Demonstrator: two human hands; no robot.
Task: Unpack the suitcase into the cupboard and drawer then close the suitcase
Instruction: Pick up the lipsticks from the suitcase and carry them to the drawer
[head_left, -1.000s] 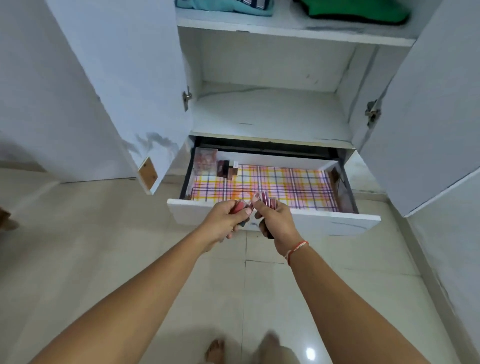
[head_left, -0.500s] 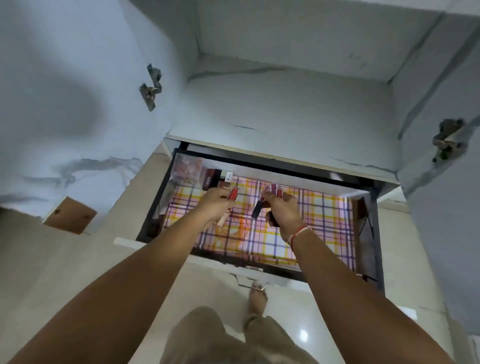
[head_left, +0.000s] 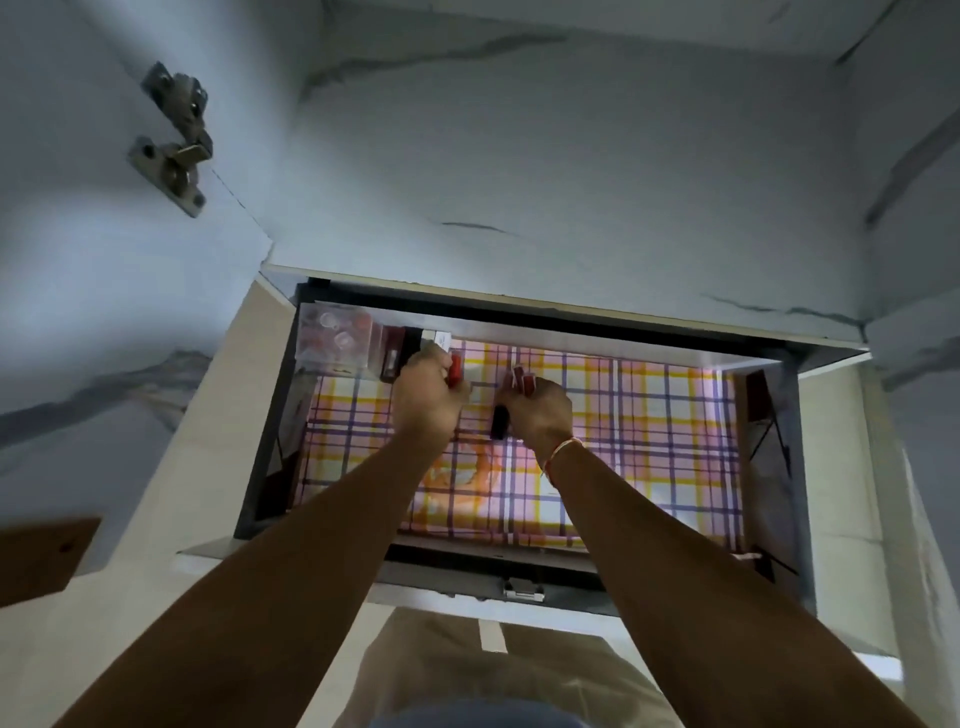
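Over the open white drawer (head_left: 519, 564) lined with plaid paper, the left hand (head_left: 428, 397) grasps a small glossy red tube (head_left: 456, 370). The right hand (head_left: 537, 413), at 3 o'clock, clutches several slim red and dark tubes (head_left: 522, 387).

The drawer (head_left: 774, 467) stands open, and the right half of its checked liner (head_left: 649, 441) lies bare, open from above. A clear box (head_left: 335, 338) and small dark items (head_left: 397, 348) crowd the back-left corner, just beside the left hand (head_left: 428, 397). The shelf (head_left: 571, 208) edge overhangs the drawer's rear.
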